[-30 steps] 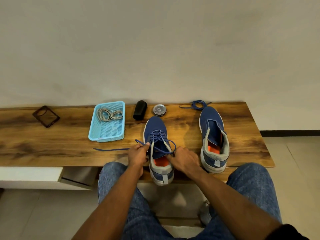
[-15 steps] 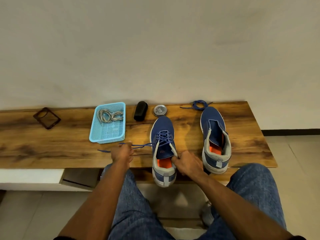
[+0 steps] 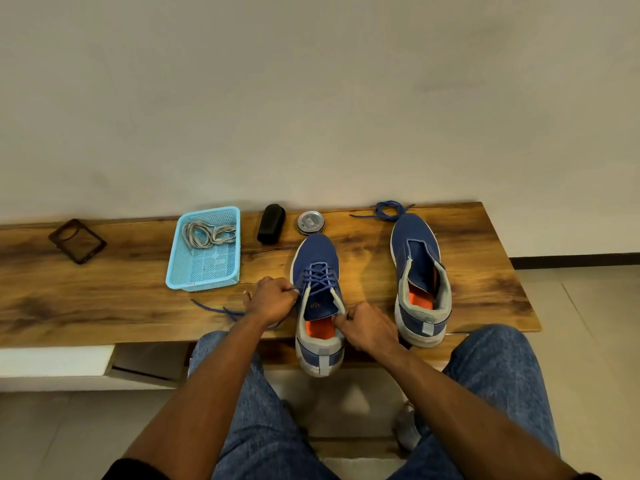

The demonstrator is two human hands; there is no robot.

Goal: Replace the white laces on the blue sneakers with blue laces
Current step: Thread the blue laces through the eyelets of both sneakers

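On the wooden worktop (image 3: 104, 299), the left hand (image 3: 273, 299) pinches the blue lace (image 3: 221, 310) beside the near-centre laced sneaker (image 3: 318, 299). The right hand (image 3: 369, 329) grips that sneaker's collar. The unlaced sneaker (image 3: 419, 271) stands right; white laces (image 3: 207, 234) lie in the basket (image 3: 202, 284).
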